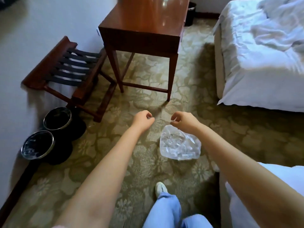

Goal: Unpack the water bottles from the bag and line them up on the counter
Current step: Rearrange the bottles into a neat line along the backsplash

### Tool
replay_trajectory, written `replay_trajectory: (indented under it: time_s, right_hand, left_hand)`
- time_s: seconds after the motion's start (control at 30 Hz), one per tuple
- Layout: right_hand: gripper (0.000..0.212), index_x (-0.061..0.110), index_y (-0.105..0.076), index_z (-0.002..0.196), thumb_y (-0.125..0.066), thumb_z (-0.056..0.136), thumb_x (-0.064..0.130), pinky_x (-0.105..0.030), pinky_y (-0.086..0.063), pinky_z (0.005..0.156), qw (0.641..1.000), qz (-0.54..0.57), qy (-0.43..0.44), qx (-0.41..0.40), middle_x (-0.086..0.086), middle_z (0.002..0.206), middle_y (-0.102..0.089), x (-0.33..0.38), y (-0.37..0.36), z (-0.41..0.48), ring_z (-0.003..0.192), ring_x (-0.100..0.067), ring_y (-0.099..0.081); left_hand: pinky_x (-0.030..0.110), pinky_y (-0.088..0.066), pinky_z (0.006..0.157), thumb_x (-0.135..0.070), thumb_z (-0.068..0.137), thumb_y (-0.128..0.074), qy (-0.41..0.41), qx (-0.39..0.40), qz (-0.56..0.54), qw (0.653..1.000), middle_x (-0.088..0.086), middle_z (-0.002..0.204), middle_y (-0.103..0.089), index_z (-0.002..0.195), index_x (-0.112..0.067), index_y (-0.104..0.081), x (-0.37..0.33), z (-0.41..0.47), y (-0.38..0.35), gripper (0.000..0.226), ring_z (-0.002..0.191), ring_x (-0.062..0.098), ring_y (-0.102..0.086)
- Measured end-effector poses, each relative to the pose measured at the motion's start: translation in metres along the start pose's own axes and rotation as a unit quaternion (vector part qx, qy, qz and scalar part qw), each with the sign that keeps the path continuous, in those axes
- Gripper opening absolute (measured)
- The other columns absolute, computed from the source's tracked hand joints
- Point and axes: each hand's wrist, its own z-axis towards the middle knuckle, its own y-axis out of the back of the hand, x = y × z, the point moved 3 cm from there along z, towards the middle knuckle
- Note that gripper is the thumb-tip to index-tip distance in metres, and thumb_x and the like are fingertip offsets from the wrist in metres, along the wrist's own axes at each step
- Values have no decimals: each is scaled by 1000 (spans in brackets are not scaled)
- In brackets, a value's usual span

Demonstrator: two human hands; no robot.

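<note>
The clear plastic bag (180, 143) lies on the carpet (102, 142), near the bed's corner (246, 186). The right hand (182, 120) pinches the bag's top corner. The left hand (143, 119) is curled beside it; I cannot tell whether it holds anything.

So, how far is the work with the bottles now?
Nothing looks done: no bottles stand on the visible part of the wooden table. In hand: the right hand pinches the top of the clear bag, apparently still packed; the left hand is curled nearby. Left: take out every bottle and line them up.
</note>
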Motion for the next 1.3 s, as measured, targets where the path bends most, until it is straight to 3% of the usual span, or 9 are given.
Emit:
replay_trajectory:
  time_s: [0.37,0.63,0.77,0.87,1.0,1.1,1.17,1.23,1.3]
  right_hand:
    - [34,12,-59,120,-59,92,30,-32,-46,86,991,-62,-14,115,-8,120,-63,-156,-93,175,108,-25,-58]
    - [28,2,-67,100,-56,93,27,-29,-41,67,981,-90,-42,168,-15,101,-69,-306,-237,276,90,-30,-61]
    - [31,3,-66,110,-55,92,26,-37,-50,87,978,-100,-46,179,-14,110,-68,-358,-302,317,103,-30,-60]
    - [31,6,-65,113,-57,91,26,-37,-50,90,977,-108,-39,180,-12,114,-67,-391,-344,334,106,-29,-60]
    - [27,6,-67,107,-50,92,21,-34,-57,78,969,-117,-53,211,-11,99,-73,-430,-388,335,80,-23,-72]
    - [24,9,-64,108,-55,91,23,-30,-56,65,953,-115,-91,264,-7,93,-72,-455,-417,325,61,-17,-71]
    - [33,14,-63,114,-61,85,30,-30,-55,69,956,-130,-97,246,-5,102,-70,-465,-433,321,76,-20,-71]
    - [42,23,-61,121,-61,82,39,-31,-51,83,959,-192,-68,197,-6,121,-64,-473,-445,320,104,-24,-64]
    - [46,26,-59,123,-59,82,47,-32,-47,90,948,-245,-22,200,-6,128,-57,-475,-461,321,115,-26,-57]
  left_hand:
    - [25,-42,77,-25,89,-58,47,96,25,994,5,106,-65,104,-11,-64,55,166,-175,21,89,17,-55]
    - [32,-48,83,-24,91,-57,64,174,73,980,9,99,-65,96,-12,-65,151,267,-349,16,94,26,-61]
    - [35,-49,91,-23,90,-59,77,189,65,977,14,105,-69,91,-11,-68,200,305,-420,14,102,29,-63]
    - [36,-51,91,-24,90,-57,73,195,71,976,13,109,-69,100,-9,-69,225,324,-467,22,103,29,-63]
    - [31,-46,91,-22,93,-51,63,238,89,965,11,114,-67,107,-6,-69,248,324,-522,28,107,27,-60]
    - [30,-45,76,-26,91,-52,72,266,114,955,6,84,-66,78,-11,-68,266,314,-552,25,88,24,-60]
    - [28,-42,69,-27,89,-53,82,290,129,945,3,74,-61,68,-15,-62,276,306,-567,25,77,22,-56]
    - [28,-43,70,-27,88,-53,91,303,132,939,5,78,-62,74,-15,-63,283,300,-576,21,76,22,-56]
    - [30,-46,73,-25,88,-53,94,283,112,948,8,85,-65,82,-10,-66,287,300,-581,21,83,25,-60]
